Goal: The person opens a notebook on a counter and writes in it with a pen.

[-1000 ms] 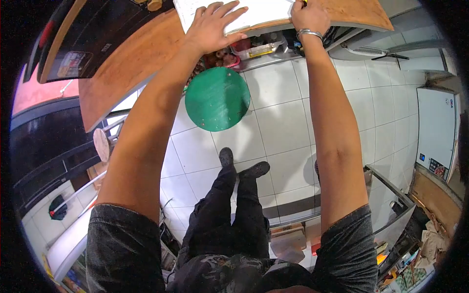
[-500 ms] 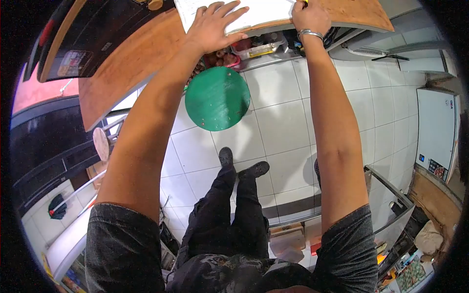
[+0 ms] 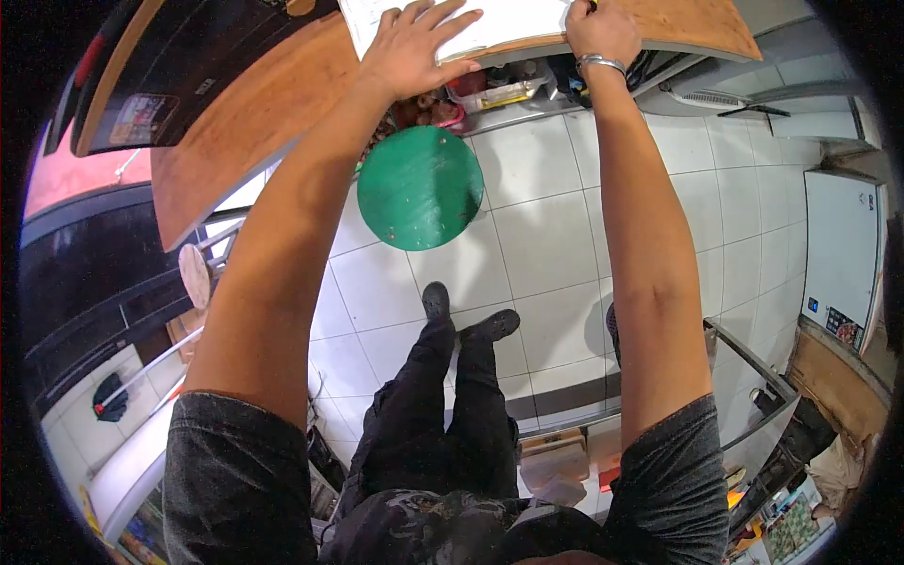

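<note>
At the top of the head view, white paper (image 3: 499,26), perhaps an open notebook, lies on a wooden tabletop (image 3: 692,24). My left hand (image 3: 414,52) rests flat on its left part, fingers spread and holding nothing. At the paper's right side my right hand (image 3: 603,36) is closed around a slim yellow pen-like object (image 3: 592,5). Only a small bit of that object shows; the rest is hidden by the fingers or cut off by the frame's upper edge. A metal bracelet (image 3: 601,64) circles my right wrist.
A round green stool (image 3: 420,188) stands on the white tiled floor (image 3: 546,235) below the table. Beneath the tabletop are a clear plastic bin (image 3: 504,89) and a pink basket (image 3: 452,121). A dark-screened appliance (image 3: 141,75) is at upper left, a white cabinet (image 3: 841,254) at right.
Both hands stay in almost the same place, the right one shifted very slightly to the right. The whole view has moved by a hair.
</note>
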